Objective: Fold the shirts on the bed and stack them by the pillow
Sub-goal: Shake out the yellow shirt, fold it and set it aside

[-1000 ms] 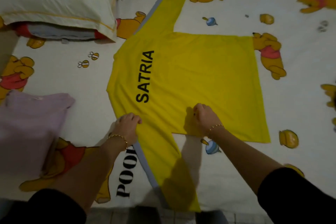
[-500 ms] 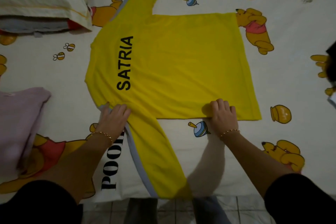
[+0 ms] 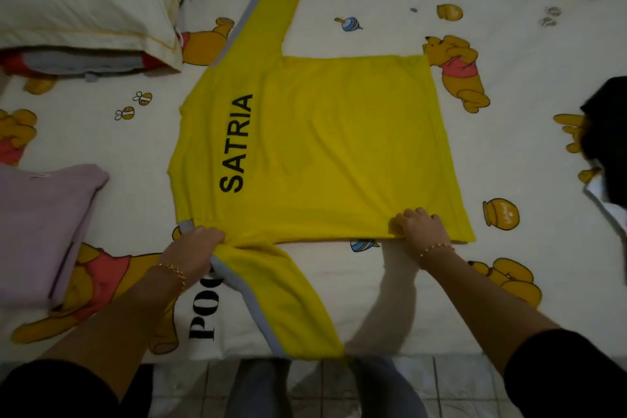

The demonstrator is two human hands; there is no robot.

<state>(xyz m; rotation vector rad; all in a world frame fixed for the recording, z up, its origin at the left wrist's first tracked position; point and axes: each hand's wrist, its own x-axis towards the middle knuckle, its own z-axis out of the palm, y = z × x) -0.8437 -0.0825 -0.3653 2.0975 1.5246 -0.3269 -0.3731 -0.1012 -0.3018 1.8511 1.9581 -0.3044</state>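
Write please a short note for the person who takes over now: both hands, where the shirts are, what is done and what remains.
Left hand: grips the yellow shirt where the near sleeve joins the body; the cloth bunches there.
Right hand: pinches the same shirt's near edge, close to the hem.
Yellow shirt: flat on the bed, SATRIA print up, both sleeves spread, not yet folded.
Lilac shirt: looks folded, at the bed's left edge, apart from the pillow.
Dark garment: at the right edge, apparently unfolded.
Left to do: fold the yellow shirt, probably the dark one too, then stack all by the pillow.
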